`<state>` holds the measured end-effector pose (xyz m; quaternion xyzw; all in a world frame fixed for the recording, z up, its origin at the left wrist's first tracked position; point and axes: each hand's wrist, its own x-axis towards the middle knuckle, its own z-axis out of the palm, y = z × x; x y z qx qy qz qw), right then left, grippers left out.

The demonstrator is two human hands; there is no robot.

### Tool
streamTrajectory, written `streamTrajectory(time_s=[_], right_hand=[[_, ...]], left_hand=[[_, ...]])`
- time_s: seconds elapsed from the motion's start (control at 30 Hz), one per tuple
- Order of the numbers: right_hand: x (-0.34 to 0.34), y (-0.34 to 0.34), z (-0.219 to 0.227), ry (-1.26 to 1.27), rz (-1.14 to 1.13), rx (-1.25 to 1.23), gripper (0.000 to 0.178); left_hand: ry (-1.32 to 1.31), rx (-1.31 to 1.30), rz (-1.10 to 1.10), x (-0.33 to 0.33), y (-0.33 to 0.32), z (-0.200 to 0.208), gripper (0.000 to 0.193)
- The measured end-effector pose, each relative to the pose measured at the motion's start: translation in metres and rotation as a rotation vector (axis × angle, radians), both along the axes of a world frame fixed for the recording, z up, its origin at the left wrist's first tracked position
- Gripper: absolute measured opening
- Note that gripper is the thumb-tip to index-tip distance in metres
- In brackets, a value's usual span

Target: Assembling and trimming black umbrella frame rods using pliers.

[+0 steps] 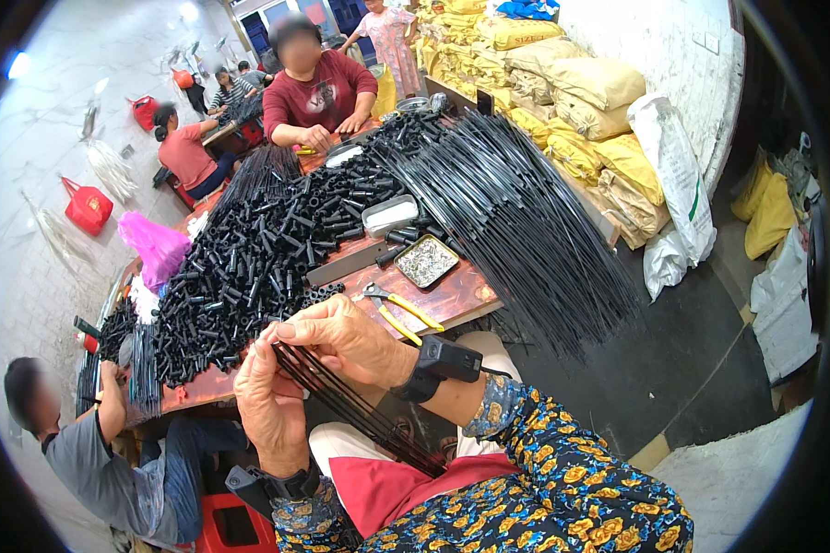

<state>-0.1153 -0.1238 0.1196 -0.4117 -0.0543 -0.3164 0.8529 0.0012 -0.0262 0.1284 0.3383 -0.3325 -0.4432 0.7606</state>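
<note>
In front of my chest my two hands meet at their fingertips. My right hand point(346, 339) is closed around the upper ends of several thin black rods point(364, 413), which slant down to my lap. My left hand point(272, 405) pinches at the same spot, close to the rod tips; whatever lies between its fingertips is too small to make out. Just beyond my right hand, yellow-handled pliers point(398, 309) lie on the wooden table point(475, 293). A shallow tray of small metal parts point(426, 262) stands behind them.
Black tubular pieces point(258, 249) are heaped across the table. Long black rods point(526, 221) overhang its right edge. A white container point(390, 216) and a flat metal bar point(346, 264) lie mid-table. Co-workers sit opposite and at left, beside a red stool point(226, 521). Yellow sacks point(599, 83) line the wall.
</note>
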Motion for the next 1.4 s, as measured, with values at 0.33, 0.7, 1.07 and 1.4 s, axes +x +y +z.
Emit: streamTrajectory(time_s=[0.33, 0.7, 1.07, 1.4], right_hand=[[0.01, 0.009, -0.005, -0.031, -0.016, 0.123, 0.018], [0.008, 0.007, 0.002, -0.013, -0.102, 0.092, 0.018], [0.013, 0.016, 0.006, -0.044, -0.187, 0.272, 0.02], [0.016, 0.018, 0.002, -0.084, -0.23, 0.269, 0.024]], left_hand=[[-0.023, -0.008, 0.0, -0.006, 0.007, 0.011, 0.025], [-0.032, -0.007, 0.046, 0.0, 0.005, 0.007, 0.009], [-0.025, -0.009, 0.043, -0.002, 0.003, 0.008, 0.007], [-0.038, -0.031, 0.04, -0.006, 0.002, 0.009, 0.009]])
